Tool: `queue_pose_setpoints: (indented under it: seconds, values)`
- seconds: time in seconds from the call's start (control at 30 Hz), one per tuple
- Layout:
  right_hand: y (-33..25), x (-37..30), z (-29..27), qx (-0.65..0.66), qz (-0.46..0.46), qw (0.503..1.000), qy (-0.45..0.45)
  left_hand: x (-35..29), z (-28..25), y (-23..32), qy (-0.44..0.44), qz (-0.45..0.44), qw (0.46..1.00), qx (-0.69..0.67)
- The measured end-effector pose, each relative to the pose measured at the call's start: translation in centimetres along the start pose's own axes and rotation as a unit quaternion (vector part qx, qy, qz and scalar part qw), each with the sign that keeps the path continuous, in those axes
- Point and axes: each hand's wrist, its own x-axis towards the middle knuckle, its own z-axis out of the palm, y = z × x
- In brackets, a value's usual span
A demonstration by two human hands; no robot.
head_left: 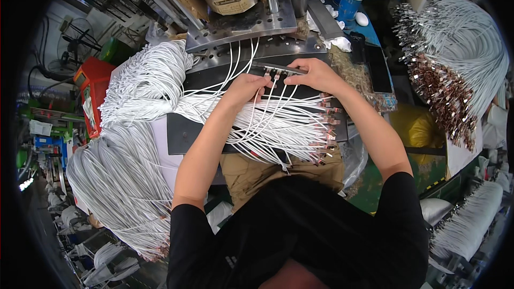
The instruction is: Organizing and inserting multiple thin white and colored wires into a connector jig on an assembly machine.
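Note:
Close to the press base, a narrow dark metal bar (pixel 281 68) holds a few white cable ends in a row. My left hand (pixel 250 86) is closed in a pinch on a white cable (pixel 259 99) at the bar's left part. At the right end, my right hand (pixel 316 75) grips the bar, with the index finger along its far side and the thumb nearer me. The fingertips hide part of the cable ends. Below both hands a thick bundle of white cables (pixel 278 131) lies across a black board (pixel 184 132), its reddish-brown and clear plug ends pointing right.
A perforated metal press base (pixel 243 29) with upright posts stands ahead. Coiled white cables (pixel 150 77) pile up at left, above a hanging grey-white bundle (pixel 120 182). Another large cable coil (pixel 466 48) is at right. A blue bottle (pixel 350 5) stands at the back right.

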Motion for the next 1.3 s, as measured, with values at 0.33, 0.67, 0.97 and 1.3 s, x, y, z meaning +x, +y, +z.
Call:
queue_pose_setpoints:
  seconds: [0.33, 0.67, 0.97, 1.3]
  values:
    - [-0.3, 2.4, 0.2, -0.317, -0.236, 0.874, 0.281, 2.5, -0.9, 2.9, 0.446, 0.462, 0.54, 0.544]
    - [-0.2, 14.2, -0.1, -0.461, -0.296, 0.774, 0.319, 6.3, -3.1, 4.1, 0.323, 0.249, 0.714, 0.569]
    - [-7.4, 11.4, 0.6, -0.022, -0.02, 0.989, 0.147, 4.7, -4.7, 1.5, 0.378, 0.327, 0.695, 0.518]
    - [-2.1, 22.7, -2.1, -0.419, -0.22, 0.824, 0.311, 2.0, -5.2, 3.7, 0.161, 0.122, 0.963, -0.18]
